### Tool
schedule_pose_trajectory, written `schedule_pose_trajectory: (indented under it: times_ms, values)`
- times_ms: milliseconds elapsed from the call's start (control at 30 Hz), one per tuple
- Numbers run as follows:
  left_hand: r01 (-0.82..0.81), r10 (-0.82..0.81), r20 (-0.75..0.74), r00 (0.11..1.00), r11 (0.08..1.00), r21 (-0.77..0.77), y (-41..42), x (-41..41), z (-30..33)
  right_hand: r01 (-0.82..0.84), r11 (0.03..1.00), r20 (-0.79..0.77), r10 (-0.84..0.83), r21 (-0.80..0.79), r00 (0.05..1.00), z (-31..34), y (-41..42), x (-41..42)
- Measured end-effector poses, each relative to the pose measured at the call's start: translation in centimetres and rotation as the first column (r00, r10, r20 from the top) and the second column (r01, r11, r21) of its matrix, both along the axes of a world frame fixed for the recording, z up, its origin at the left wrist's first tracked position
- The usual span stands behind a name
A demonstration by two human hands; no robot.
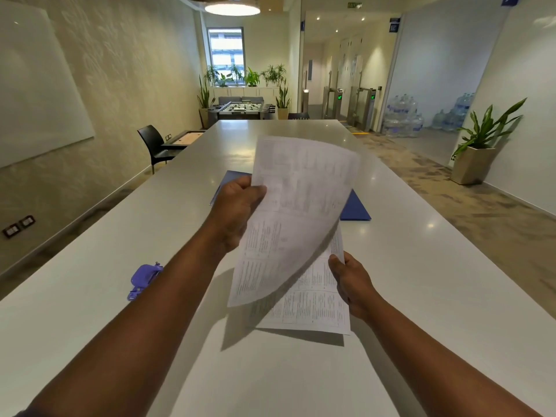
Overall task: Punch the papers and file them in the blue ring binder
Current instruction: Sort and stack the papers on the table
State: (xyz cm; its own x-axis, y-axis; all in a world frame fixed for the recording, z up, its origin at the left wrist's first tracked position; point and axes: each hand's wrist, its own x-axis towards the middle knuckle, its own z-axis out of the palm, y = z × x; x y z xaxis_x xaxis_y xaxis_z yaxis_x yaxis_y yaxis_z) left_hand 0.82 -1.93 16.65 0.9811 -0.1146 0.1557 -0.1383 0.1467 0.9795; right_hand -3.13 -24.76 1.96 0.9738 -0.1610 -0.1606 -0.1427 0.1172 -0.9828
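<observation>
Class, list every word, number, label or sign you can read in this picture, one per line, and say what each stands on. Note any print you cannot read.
"EXIT": green ceiling sign, blurred, so a likely reading only.
White printed sheet in the left hand: tables of text, too blurred to read.
Lower printed sheet in the right hand: print too small to read.
Blue wall signs: unreadable.
Purple hole punch: no visible text.

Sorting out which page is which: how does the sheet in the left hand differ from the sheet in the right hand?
The upper sheet, gripped by the left hand, is raised, curved and motion-blurred; the lower sheet, pinched at its edge by the right hand, lies flatter and nearer the table. The upper sheet overlaps much of the lower sheet. Both are white, printed in tables.
</observation>
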Motion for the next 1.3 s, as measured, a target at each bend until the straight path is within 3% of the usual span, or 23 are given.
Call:
schedule_pose_trajectory:
  times_ms: [167,300,367,533,633,767,900,1000,1133,1300]
  values:
    - [-0.002,-0.006,-0.116,0.993,0.998,-0.067,1.5,1.3,-2.0,0.034,0.999,0.052,-0.035,0.031,0.998,0.5,-0.8,-0.6]
    - [-0.129,0.157,-0.177,0.972,0.979,0.157,1.7,2.4,-5.7,0.009,0.995,0.069,-0.016,0.099,0.997,1.6,-1.2,-1.1]
    - [-0.152,0.200,-0.214,0.956,0.964,0.219,1.6,2.7,-7.3,-0.026,0.995,0.078,0.018,0.092,0.997,2.0,-1.0,-1.1]
    - [-0.202,0.281,-0.215,0.935,0.923,0.328,1.5,2.6,-9.7,-0.100,0.965,0.057,0.088,0.242,0.994,2.2,-0.7,-1.2]
    - [-0.186,0.273,-0.259,0.926,0.930,0.316,1.8,2.8,-10.6,-0.120,0.962,0.036,0.114,0.244,0.993,1.9,-0.9,-1.1]
    - [-0.074,0.139,-0.420,0.897,0.983,0.167,1.7,2.9,-11.3,-0.135,0.957,0.032,0.131,0.256,0.991,1.8,-0.6,-1.0]
    - [-0.017,0.076,-0.456,0.887,0.991,0.133,1.4,2.6,-11.5,-0.084,0.957,-0.011,0.091,0.279,0.996,2.4,-0.4,-1.2]
    - [-0.004,0.061,-0.436,0.898,0.992,0.129,1.4,2.6,-11.4,-0.038,0.966,-0.079,0.061,0.256,0.995,2.4,-0.6,-1.1]
    - [-0.038,0.088,-0.340,0.936,0.988,0.150,1.1,2.6,-11.3,-0.108,0.959,-0.063,0.128,0.262,0.990,2.3,-0.8,-0.9]
    - [-0.151,0.183,-0.127,0.975,0.962,0.225,0.5,2.1,-10.6,-0.106,0.990,0.029,0.109,-0.089,0.994,3.2,-0.5,-0.4]
